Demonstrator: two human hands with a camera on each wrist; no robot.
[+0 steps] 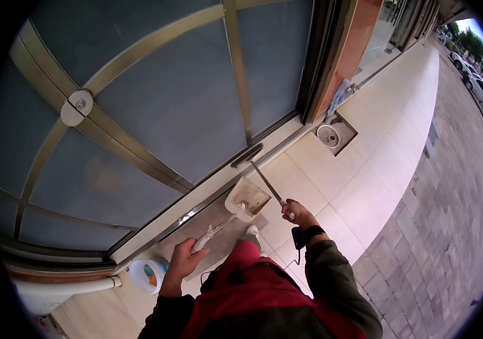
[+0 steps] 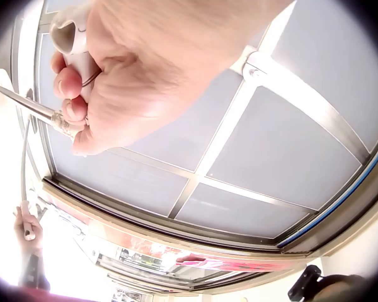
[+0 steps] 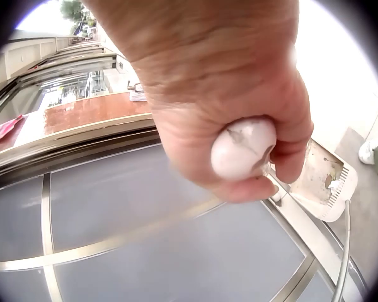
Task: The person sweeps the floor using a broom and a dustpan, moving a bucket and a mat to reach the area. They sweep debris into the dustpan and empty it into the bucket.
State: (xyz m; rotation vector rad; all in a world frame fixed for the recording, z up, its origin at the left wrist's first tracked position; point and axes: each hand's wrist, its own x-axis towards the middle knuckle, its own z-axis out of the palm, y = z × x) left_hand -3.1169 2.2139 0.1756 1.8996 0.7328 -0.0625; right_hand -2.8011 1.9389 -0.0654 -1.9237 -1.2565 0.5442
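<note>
In the head view my left hand grips the pale wrapped handle of a long-handled dustpan. Bits of debris lie in the pan, on the floor beside the door sill. The left wrist view shows my left fingers curled round that handle, its hollow end sticking out above. My right hand holds the grip of a long thin rod, which slants down to a dark narrow head along the sill. Rounded and white, the grip's end pokes out of my right hand.
Large framed glass doors stand to the left. A white bucket is at lower left. A square floor recess holds a round metal fitting, with folded cloth near it. Grey paving runs along the right; a shoe is beside the dustpan.
</note>
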